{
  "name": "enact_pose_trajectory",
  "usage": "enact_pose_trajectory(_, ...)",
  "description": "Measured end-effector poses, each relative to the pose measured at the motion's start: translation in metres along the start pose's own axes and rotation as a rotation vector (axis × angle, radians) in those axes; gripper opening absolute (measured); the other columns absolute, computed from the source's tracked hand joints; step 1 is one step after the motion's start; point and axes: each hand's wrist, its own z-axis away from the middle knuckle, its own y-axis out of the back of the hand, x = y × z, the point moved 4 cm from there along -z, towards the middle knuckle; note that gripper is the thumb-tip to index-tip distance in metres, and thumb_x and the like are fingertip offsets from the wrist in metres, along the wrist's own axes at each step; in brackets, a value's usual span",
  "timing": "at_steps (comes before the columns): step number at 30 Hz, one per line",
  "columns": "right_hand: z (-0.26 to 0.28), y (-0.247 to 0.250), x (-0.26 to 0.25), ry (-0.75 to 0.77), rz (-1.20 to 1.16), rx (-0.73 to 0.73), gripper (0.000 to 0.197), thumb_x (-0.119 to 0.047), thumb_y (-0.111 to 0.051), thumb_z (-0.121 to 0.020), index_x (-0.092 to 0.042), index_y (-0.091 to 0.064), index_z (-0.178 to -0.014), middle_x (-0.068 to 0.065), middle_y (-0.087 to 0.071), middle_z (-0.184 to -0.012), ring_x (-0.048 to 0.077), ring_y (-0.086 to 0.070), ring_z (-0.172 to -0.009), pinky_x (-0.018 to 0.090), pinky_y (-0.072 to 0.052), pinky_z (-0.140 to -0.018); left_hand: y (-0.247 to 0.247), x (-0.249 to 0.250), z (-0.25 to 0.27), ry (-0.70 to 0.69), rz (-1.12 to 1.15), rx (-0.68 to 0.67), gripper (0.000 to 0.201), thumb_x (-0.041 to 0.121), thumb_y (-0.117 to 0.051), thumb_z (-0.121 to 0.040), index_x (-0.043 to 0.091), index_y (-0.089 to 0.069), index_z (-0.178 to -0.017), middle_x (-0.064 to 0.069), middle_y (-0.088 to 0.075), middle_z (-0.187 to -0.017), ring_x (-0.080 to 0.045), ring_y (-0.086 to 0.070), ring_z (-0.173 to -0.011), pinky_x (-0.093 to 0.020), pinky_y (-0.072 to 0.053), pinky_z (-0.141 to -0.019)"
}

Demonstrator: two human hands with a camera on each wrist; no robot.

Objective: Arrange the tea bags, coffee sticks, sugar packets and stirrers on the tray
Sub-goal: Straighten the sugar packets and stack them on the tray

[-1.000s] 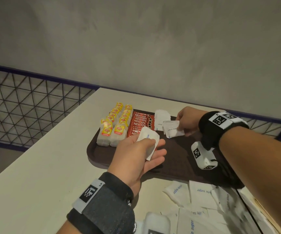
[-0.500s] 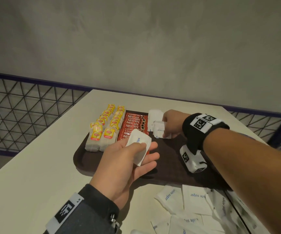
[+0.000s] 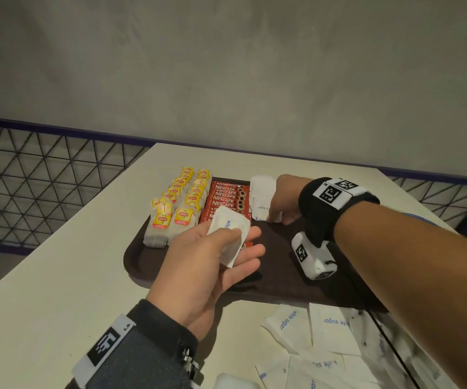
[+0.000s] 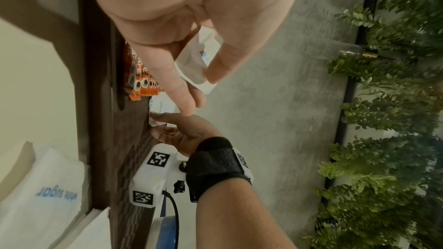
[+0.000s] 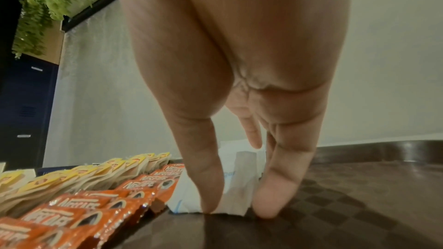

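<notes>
**Sugar packets going onto tray, both hands busy**

Brown tray (image 3: 142, 265) sits on the white desk (image 3: 58, 290), toward its far right part. On the tray's far left: two rows of tea bags (image 3: 180, 203) with yellow tags, running near to far. Just right of them, a row of red coffee sticks (image 3: 225, 196), overlapped like shingles. Right of the sticks, a short row of white sugar packets (image 3: 261, 189) at the tray's far edge, touching the sticks' side in the right wrist view.

Left hand (image 3: 207, 265) hovers over the tray's near-left part, thumb and fingers pinching one sugar packet (image 3: 228, 234); packet is clear of the tray, blue print facing up. Left wrist view shows the same pinch (image 4: 196, 63).

Right hand (image 3: 285, 200) is down at the near end of the sugar row, fingers (image 5: 275, 202) pointed at the tray, thumb and fingertips touching the tray on either side of the nearest packet (image 5: 230, 192), closed in on its edges. Whether it really grips or only nudges the packet, can't tell.

Loose pile of sugar packets (image 3: 330, 327) lies on the desk just off the tray's near edge, right side, some overlapping, print at mixed angles. No stirrers seen.

Grey wall (image 3: 226, 66) behind the desk, mesh fence (image 3: 44, 175) at left.
</notes>
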Motion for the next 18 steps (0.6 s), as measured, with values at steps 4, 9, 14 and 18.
enact_pose_trajectory(4, -0.005, -0.002, 0.000, -0.005, -0.024, 0.002, 0.033, -0.009, -0.079, -0.087, -0.006, -0.058, -0.112, 0.017, -0.070, -0.113, 0.031, -0.074, -0.099, 0.044, -0.059, -0.094, 0.000, 0.000, 0.000, -0.001, -0.002, -0.002, 0.028, 0.004, -0.056, -0.099, 0.015, -0.060, -0.124, -0.011, -0.079, -0.098, -0.028, -0.078, -0.089, -0.033, -0.065, -0.071)
enact_pose_trajectory(9, -0.010, -0.004, -0.002, -0.016, -0.012, -0.002, 0.042, -0.011, -0.080, -0.086, -0.002, -0.060, -0.123, 0.020, -0.071, -0.116, 0.034, -0.073, -0.104, 0.047, -0.058, -0.096, 0.000, 0.001, -0.001, -0.020, 0.001, -0.002, 0.026, 0.003, -0.052, -0.101, 0.017, -0.060, -0.121, -0.011, -0.079, -0.098, -0.028, -0.078, -0.088, -0.034, -0.065, -0.069)
enact_pose_trajectory(14, -0.009, -0.003, -0.001, -0.014, -0.025, 0.018, 0.042, -0.012, -0.082, -0.084, 0.001, -0.062, -0.119, 0.020, -0.072, -0.111, 0.035, -0.075, -0.099, 0.047, -0.060, -0.093, -0.002, 0.004, 0.001, -0.029, 0.064, -0.058, 0.043, -0.005, -0.032, -0.096, 0.011, -0.055, -0.129, -0.014, -0.079, -0.101, -0.032, -0.078, -0.088, -0.034, -0.064, -0.065)
enact_pose_trajectory(18, 0.007, 0.012, -0.004, 0.071, 0.135, 0.151, 0.030, -0.018, -0.073, -0.089, -0.004, -0.059, -0.111, 0.015, -0.068, -0.102, 0.029, -0.068, -0.085, 0.036, -0.058, -0.072, -0.002, 0.003, 0.002, -0.036, 0.040, -0.031, 0.036, -0.005, -0.039, -0.097, 0.009, -0.055, -0.126, -0.015, -0.077, -0.107, -0.031, -0.078, -0.087, -0.032, -0.063, -0.062)
